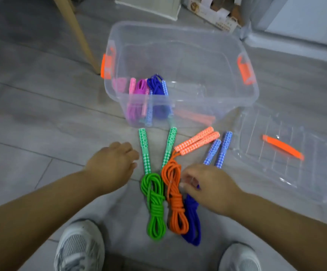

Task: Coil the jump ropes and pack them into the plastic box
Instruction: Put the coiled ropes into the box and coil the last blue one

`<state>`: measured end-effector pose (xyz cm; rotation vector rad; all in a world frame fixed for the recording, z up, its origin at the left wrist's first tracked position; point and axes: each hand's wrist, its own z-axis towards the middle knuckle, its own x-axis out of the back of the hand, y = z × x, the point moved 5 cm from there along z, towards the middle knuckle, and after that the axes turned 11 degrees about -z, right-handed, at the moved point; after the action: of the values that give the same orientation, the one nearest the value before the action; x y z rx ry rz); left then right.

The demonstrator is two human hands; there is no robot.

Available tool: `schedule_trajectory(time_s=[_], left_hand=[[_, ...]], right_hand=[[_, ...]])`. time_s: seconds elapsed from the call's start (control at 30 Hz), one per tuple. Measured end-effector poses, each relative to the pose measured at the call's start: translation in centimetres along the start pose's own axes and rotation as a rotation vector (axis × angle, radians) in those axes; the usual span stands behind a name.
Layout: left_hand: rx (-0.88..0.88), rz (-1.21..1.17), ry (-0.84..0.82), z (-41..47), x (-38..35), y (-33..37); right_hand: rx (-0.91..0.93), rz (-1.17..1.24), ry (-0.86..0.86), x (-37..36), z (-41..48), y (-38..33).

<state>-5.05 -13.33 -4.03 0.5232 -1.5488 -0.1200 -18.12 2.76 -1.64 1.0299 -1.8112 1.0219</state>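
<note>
Three bundled jump ropes lie side by side on the floor (41, 118), just ahead of the person's shoes. The green rope (155, 202) is on the left, the orange rope (175, 204) is close beside it, and the blue rope (193, 220) is pressed against the orange coil. All their handles point towards the plastic box (197, 96). The box stands open just beyond the handle tips, with a pink rope (137, 90) and a darker blue one packed into its near left corner. Its lid (276, 178) lies flat on the floor to the right. The left hand (112, 163) hovers just beside the green handles, fingers loosely curled and holding nothing. The right hand (207, 188) is down where the orange and blue coils meet, with its fingers bent towards the cords. Blur hides whether they have pinched anything, so I cannot tell. By the look of it the coiling is finished and the next bundle is about to be lifted. I'd take one rope by its wrapped waist, where the turns bind it, so the loops can't spill. The neighbouring coils are crowded together, so I'd ease it clear of them rather than yank. The free hand can gather the two handles so they don't swing, and the bundle should go in snug against those already in the box.
</note>
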Motion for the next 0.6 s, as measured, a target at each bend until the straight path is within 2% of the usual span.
schedule_trajectory(time_s=[0.17, 0.23, 0.27, 0.37, 0.47, 0.6], left_hand=[[-0.01, 0.141, -0.272, 0.2, -6.4, -2.0], [-0.055, 0.195, -0.357, 0.9, -7.4, -2.0], [-0.09, 0.221, -0.37, 1.3, -8.1, -1.9], [-0.1, 0.331, -0.542, 2.6, -9.2, -2.5], [-0.084, 0.389, -0.567, 3.7, -9.6, -3.3], [-0.057, 0.441, -0.582, 3.9, -9.2, -4.0]], right_hand=[[-0.005, -0.062, -0.324, -7.7, 0.0, -0.9], [-0.01, -0.055, -0.402, -9.6, 0.9, -1.6], [-0.024, -0.048, -0.425, -10.3, 1.4, -2.2], [-0.109, -0.105, -0.441, -11.6, 3.0, -4.0], [-0.175, -0.214, -0.444, -12.4, 4.0, -6.0], [-0.16, -0.307, -0.478, -14.4, 4.9, -6.5]])
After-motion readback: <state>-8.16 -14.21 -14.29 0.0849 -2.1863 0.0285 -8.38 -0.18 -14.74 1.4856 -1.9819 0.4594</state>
